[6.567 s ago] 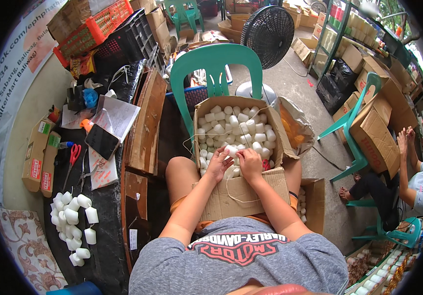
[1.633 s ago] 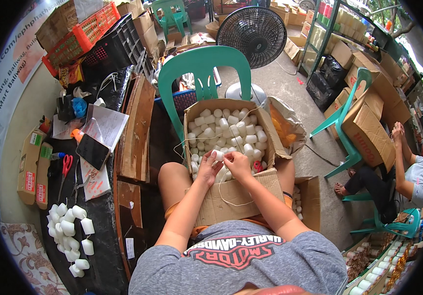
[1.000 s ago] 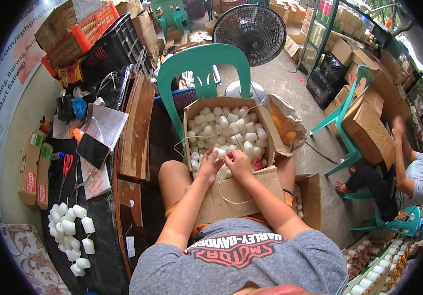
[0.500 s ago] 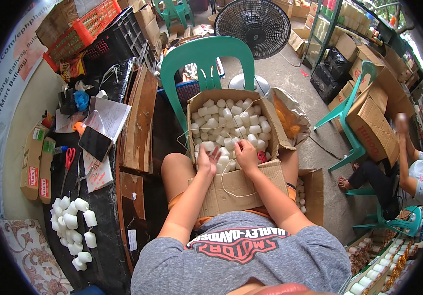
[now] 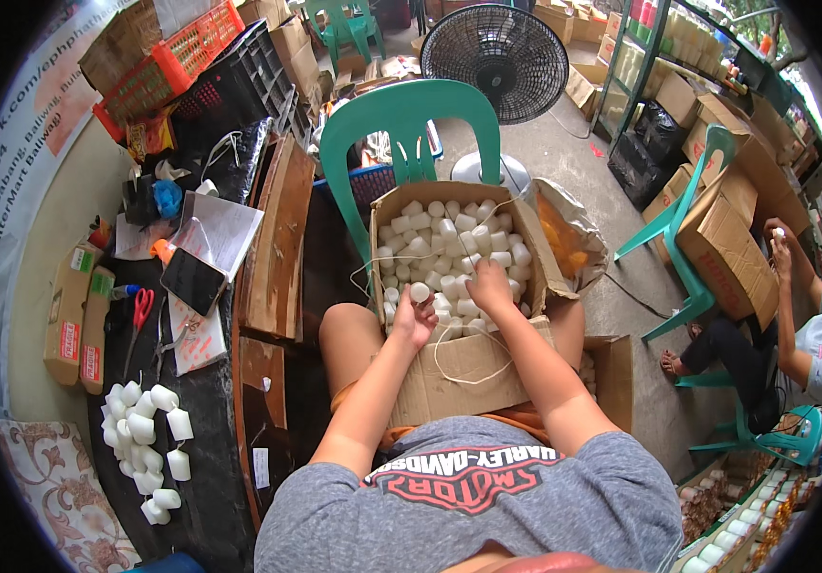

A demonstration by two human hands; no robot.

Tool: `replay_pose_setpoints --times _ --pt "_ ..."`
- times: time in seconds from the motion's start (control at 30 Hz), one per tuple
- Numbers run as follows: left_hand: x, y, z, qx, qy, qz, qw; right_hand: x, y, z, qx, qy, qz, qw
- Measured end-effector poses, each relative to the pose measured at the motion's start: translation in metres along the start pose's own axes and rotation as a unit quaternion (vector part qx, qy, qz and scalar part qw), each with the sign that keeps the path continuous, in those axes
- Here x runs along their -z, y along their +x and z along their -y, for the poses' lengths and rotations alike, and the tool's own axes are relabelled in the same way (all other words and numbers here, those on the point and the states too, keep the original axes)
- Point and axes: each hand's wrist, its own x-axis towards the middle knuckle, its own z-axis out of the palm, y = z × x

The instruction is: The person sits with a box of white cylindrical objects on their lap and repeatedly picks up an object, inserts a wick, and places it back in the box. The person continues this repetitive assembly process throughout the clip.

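Observation:
An open cardboard box (image 5: 473, 368) rests on my lap against a green plastic chair (image 5: 411, 124). It is full of several small white plastic bottles (image 5: 459, 239). My left hand (image 5: 415, 320) holds one white bottle (image 5: 420, 292) up at the box's near left side. My right hand (image 5: 489, 285) reaches down among the bottles in the box, fingers curled; what it grips is hidden. A thin white string (image 5: 459, 358) loops over the box's front flap.
A black table (image 5: 206, 430) on my left carries a pile of white bottles (image 5: 144, 444), red scissors (image 5: 139, 315), a phone (image 5: 191, 280) and papers. Wooden boards (image 5: 273, 258) lean beside it. A standing fan (image 5: 502, 57), cardboard boxes and another seated person (image 5: 798, 325) are on the right.
My hands have parted. The left has lifted a single white bottle up at the box's left side, while the right has reached deeper into the bottles.

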Motion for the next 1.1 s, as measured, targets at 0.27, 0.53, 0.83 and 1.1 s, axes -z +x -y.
replay_pose_setpoints --times 0.27,0.53,0.83,1.1 --pt "-0.006 -0.007 -0.003 -0.013 -0.003 -0.009 1.000 -0.016 -0.001 -0.010 -0.022 -0.158 0.041 0.986" --pt "-0.008 -0.007 -0.006 -0.001 0.001 0.003 1.000 0.015 0.001 0.015 -0.132 0.002 0.016 0.991" --pt "-0.004 -0.005 -0.002 -0.020 -0.026 -0.024 0.999 0.083 -0.104 0.056 0.014 0.124 0.086 0.989" --pt "-0.002 -0.004 -0.002 -0.021 -0.056 -0.032 0.998 0.081 -0.137 0.054 0.068 -0.021 0.084 0.994"
